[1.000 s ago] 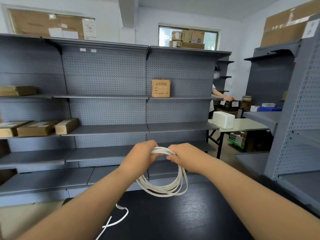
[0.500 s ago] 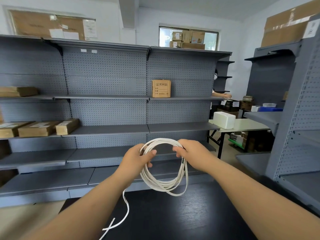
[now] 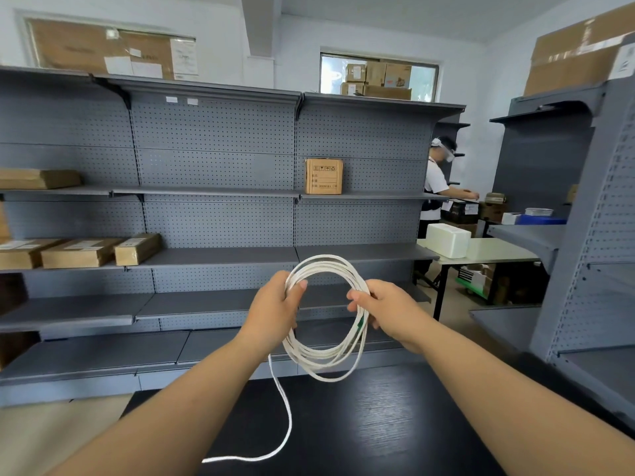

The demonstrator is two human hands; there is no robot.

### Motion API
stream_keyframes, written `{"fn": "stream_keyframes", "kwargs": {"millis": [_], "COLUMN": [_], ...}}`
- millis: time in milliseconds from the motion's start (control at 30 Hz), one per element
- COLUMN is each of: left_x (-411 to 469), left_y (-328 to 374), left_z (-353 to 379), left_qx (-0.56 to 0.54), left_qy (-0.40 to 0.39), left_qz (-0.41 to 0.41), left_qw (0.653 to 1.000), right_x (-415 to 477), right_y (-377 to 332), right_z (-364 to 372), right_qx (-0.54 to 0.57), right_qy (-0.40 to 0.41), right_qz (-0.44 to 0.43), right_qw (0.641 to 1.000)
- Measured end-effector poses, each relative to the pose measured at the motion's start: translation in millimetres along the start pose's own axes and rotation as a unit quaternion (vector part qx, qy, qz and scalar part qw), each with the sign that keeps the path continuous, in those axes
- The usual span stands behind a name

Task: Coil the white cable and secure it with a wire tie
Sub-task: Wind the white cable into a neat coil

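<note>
I hold a white cable (image 3: 323, 359) wound into a round coil of several loops, upright in the air above a black table (image 3: 371, 427). My left hand (image 3: 275, 312) grips the coil's left side, thumb across the strands. My right hand (image 3: 385, 312) grips the right side, and a small green piece (image 3: 360, 325) shows against the strands just below it. A loose tail of the cable (image 3: 287, 413) hangs from under my left hand and curves down onto the table's near left edge.
Grey pegboard shelving (image 3: 220, 187) stands behind the table, with cardboard boxes (image 3: 82, 252) at the left and one box (image 3: 323, 176) in the middle. Another grey shelf unit (image 3: 584, 255) is at the right. A person (image 3: 434, 190) works by a light table (image 3: 481, 250) at the back right.
The coil rose and opened from a flattened bunch into a wide ring. My hands moved apart to its two sides. The loose tail lifted and swung along the table.
</note>
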State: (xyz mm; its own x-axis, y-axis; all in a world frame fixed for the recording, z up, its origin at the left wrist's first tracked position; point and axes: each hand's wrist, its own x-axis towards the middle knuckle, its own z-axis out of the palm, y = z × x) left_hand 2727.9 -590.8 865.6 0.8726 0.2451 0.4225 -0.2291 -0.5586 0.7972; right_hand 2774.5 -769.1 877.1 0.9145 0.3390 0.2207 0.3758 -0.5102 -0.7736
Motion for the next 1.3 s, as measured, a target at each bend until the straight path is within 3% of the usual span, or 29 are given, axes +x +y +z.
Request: {"fn": "stream_keyframes", "kwargs": {"millis": [100, 233, 433, 600, 833, 933, 1133, 1300], "left_x": [6.3, 14.2, 15.2, 15.1, 10.3, 8.8, 9.1, 7.4], "left_y": [6.4, 16.7, 28.5, 29.9, 22.6, 16.4, 2.8, -4.1], "left_z": [-4.5, -10.5, -10.3, -3.2, -4.9, -9.6, -19.7, -21.6], "left_qx": [0.103, 0.236, 0.354, 0.384, 0.292, 0.249, 0.123, -0.021], "left_qy": [0.016, -0.028, -0.121, -0.153, -0.136, -0.132, -0.136, -0.126], "left_qz": [0.085, 0.169, 0.224, 0.234, 0.228, 0.178, 0.060, -0.014], "left_qw": [0.991, 0.957, 0.900, 0.880, 0.919, 0.943, 0.981, 0.992], "right_x": [-1.1, -0.4, -4.6, -4.1, -7.7, -7.0, -7.8, -8.4], "right_y": [2.7, -1.5, -34.2, -42.2, -40.9, -37.2, -24.5, -17.0], "right_z": [0.0, -7.8, -12.1, -8.1, -10.6, -17.5, -34.7, -36.2], "right_qx": [0.016, -0.090, -0.213, -0.341, -0.358, -0.346, -0.232, -0.103], "right_qy": [-0.054, -0.055, -0.060, -0.120, -0.145, -0.141, -0.084, -0.011], "right_qz": [0.027, -0.005, -0.106, -0.108, -0.111, -0.101, -0.072, -0.040], "right_qw": [0.998, 0.994, 0.969, 0.926, 0.916, 0.922, 0.966, 0.994]}}
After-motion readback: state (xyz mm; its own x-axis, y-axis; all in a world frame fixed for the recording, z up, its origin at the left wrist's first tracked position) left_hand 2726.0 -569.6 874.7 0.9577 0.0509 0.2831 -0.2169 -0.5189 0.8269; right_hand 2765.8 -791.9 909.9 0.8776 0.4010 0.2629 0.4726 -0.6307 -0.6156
